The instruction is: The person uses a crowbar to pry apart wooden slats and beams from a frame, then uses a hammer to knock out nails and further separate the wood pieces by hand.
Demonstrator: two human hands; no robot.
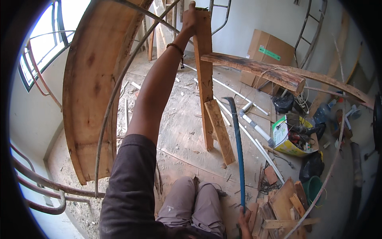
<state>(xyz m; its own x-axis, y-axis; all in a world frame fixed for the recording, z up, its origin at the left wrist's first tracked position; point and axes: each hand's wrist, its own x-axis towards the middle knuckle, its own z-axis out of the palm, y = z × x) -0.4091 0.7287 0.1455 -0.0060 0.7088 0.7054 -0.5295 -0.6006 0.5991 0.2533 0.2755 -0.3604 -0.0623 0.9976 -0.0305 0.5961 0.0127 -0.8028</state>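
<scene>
My left arm reaches up and forward, and my left hand is closed on the upper end of a tall wooden plank. A shorter wood piece is joined at a slant to the plank's lower part. Nails stick out along the plank's side. Low at the right, my right hand is closed round a blue crowbar. The bar stands nearly upright, its bent dark tip beside the plank, apart from it. Another rough beam runs from the plank toward the right.
A large plywood panel and scaffold tubing stand at the left. On the right are white pipes, a cardboard box, a tool-filled carton, a green bucket and scrap wood. Debris covers the floor.
</scene>
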